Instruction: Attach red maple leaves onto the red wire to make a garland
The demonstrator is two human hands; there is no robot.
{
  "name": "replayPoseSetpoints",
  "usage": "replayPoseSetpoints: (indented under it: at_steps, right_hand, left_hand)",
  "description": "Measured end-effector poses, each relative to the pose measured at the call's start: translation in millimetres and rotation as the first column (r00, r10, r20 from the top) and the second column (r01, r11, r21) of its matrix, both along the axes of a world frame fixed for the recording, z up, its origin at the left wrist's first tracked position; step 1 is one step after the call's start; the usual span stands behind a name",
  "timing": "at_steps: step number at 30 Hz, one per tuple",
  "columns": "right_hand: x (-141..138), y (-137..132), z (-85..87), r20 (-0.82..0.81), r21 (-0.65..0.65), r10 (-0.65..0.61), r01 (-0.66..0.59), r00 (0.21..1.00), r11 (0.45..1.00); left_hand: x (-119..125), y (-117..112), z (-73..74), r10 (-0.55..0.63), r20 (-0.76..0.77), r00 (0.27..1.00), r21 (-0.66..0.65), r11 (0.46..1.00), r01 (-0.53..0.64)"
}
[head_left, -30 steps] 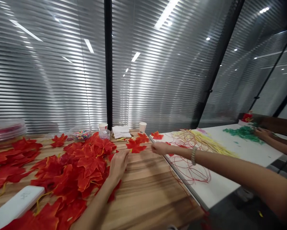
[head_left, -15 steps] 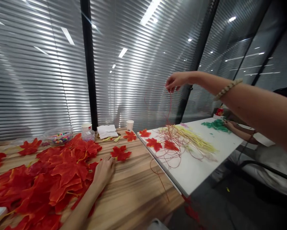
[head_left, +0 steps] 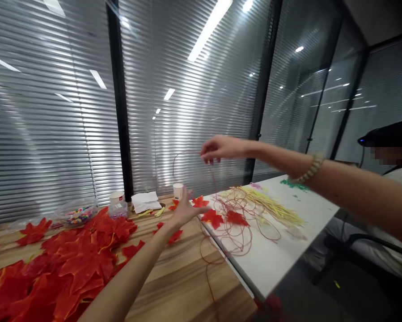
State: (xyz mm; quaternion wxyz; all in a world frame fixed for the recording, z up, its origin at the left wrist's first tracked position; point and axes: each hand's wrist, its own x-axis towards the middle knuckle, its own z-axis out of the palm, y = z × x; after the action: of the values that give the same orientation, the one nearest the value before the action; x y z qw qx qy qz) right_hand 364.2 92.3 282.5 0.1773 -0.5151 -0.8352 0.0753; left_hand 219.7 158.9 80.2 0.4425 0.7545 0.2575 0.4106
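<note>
Two hands up over the tables. Right hand has red cord pinched in its fingertips, raised above the white table's far-left corner; one strand runs down to the tangle along that table's left edge, a loop spilling onto the wooden table's right edge. Left hand is spread and free, motion-blurred, near the wooden table's far-right corner. Three loose leaves sit by the white table's left edge, two right by the cord. Main leaf pile covers the wooden table's left part. Yellow strips lie right of the tangle. Bead bowl and white paper are at the wooden table's far edge.
</note>
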Motion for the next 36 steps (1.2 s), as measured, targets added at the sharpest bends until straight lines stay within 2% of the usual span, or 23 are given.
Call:
replayPoseSetpoints:
  at_steps: [2, 3, 6, 9, 12, 15, 18, 20, 23, 26, 29, 32, 36]
  right_hand:
    - [-13, -1, -21.8, -0.035, 0.075, 0.068, -0.065, 0.997, 0.995]
    - [-15, -3, -32.5, -0.057, 0.142, 0.074, -0.066, 0.996, 0.988]
    - [-3, -9, -67.7, -0.165, 0.305, 0.049, 0.003, 0.985, 0.952]
    - [20, -15, -114.5, -0.310, 0.322, 0.019, 0.087, 0.950, 0.943]
    - [33, -12, -168.0, -0.323, 0.215, -0.038, 0.112, 0.946, 0.970]
    - [30, -3, -213.4, -0.162, 0.162, -0.064, 0.091, 0.985, 0.983]
    - [30, 6, -242.4, 0.065, 0.225, -0.157, 0.139, 0.986, 0.964]
    - [41, 8, -252.4, 0.199, 0.287, -0.206, 0.143, 0.958, 0.947]
    - [68, 9, -254.9, 0.283, 0.405, -0.236, 0.107, 0.930, 0.908]
    - [85, 10, -246.4, 0.280, 0.556, -0.219, 0.028, 0.935, 0.831]
    - [83, 13, -234.4, 0.293, 0.668, -0.222, -0.032, 0.930, 0.743]
    - [76, 14, -225.0, 0.274, 0.750, -0.294, -0.012, 0.915, 0.662]
    - [83, 10, -218.2, 0.292, 0.783, -0.357, -0.007, 0.887, 0.622]
  left_hand:
    - [26, -5, 16.2, -0.200, 0.091, 0.976, -0.112, 0.971, 0.210]
    - [35, -7, 20.5, -0.259, 0.133, 0.957, -0.140, 0.951, 0.277]
    - [47, -10, 20.5, -0.355, 0.249, 0.901, -0.215, 0.887, 0.409]
    - [46, -10, 13.6, -0.277, 0.416, 0.866, -0.296, 0.860, 0.417]
    - [46, -16, 14.2, -0.116, 0.545, 0.830, -0.321, 0.886, 0.334]
    - [46, -30, 25.4, -0.046, 0.571, 0.820, -0.351, 0.889, 0.295]
    - [29, -45, 46.0, -0.023, 0.548, 0.836, -0.291, 0.932, 0.216]
    - [4, -52, 62.6, -0.004, 0.555, 0.832, -0.194, 0.972, 0.134]
    - [-42, -58, 84.4, 0.044, 0.650, 0.759, -0.086, 0.996, 0.016]
    - [-76, -60, 96.3, 0.063, 0.603, 0.795, -0.022, 0.998, -0.063]
    - [-92, -58, 102.7, 0.054, 0.535, 0.843, 0.045, 0.995, -0.093]
    - [-102, -53, 113.5, 0.051, 0.517, 0.855, 0.121, 0.984, -0.131]
    - [-116, -48, 138.4, 0.079, 0.524, 0.848, 0.166, 0.967, -0.192]
